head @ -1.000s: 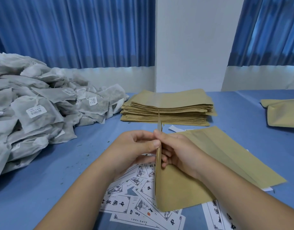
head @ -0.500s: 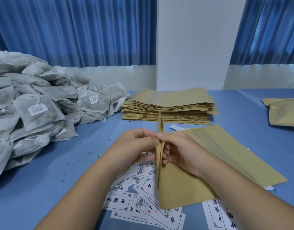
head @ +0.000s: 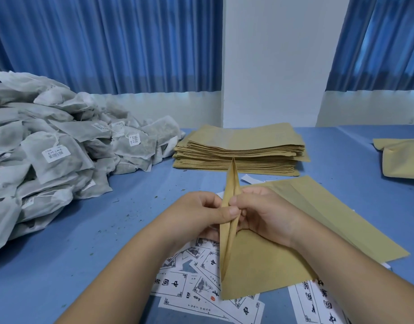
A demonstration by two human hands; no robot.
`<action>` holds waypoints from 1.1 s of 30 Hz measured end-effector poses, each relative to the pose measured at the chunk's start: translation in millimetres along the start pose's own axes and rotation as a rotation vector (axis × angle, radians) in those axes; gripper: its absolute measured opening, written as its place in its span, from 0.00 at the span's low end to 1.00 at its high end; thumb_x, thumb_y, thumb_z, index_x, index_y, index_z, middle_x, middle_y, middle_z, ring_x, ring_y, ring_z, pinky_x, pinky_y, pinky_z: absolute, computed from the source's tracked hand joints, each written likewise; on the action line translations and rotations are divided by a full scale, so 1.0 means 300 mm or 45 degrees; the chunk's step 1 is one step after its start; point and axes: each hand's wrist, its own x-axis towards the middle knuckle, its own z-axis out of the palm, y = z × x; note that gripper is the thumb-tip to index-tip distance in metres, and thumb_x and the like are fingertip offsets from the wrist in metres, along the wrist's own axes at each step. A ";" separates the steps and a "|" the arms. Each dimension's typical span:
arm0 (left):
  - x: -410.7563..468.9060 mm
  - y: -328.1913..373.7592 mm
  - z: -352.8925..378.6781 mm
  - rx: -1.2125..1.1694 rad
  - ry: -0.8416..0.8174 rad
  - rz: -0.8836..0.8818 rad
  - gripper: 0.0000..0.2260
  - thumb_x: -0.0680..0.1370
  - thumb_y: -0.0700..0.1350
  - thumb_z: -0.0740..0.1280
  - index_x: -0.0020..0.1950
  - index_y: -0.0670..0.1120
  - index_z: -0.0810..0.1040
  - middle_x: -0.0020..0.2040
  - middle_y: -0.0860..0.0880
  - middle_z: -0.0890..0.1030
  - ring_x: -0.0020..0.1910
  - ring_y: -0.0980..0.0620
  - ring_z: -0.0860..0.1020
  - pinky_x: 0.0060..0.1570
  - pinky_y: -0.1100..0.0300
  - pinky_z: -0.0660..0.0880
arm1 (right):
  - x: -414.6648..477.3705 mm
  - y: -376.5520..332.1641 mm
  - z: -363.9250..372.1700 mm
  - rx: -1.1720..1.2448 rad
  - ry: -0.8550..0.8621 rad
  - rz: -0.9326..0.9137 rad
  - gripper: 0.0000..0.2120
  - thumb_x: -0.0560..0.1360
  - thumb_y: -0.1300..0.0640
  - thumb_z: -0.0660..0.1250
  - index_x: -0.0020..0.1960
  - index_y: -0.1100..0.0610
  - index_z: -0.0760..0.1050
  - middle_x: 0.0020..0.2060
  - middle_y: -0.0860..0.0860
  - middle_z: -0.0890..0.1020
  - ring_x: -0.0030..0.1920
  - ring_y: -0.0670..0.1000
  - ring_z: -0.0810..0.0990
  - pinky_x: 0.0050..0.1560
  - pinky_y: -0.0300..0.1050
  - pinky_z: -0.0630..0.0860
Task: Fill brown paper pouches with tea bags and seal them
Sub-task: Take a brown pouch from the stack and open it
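Beside the tea bags, the pouch mouth has parted wider, standing upright over the table. The left hand and right hand each pinch one lip with curled fingers; the paper looks light and easily creased, best held at the lips.

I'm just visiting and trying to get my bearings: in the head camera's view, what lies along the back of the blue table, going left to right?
Heap of tea bags → stack of flat brown pouches → single brown pouch at the right edge.
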 end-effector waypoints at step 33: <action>0.012 0.009 0.093 0.734 0.584 -0.020 0.08 0.71 0.47 0.63 0.47 0.56 0.67 0.38 0.53 0.77 0.36 0.55 0.77 0.25 0.63 0.68 | -0.031 -0.114 0.109 -1.072 0.397 -0.185 0.10 0.62 0.62 0.64 0.30 0.52 0.63 0.21 0.45 0.67 0.24 0.51 0.69 0.27 0.43 0.67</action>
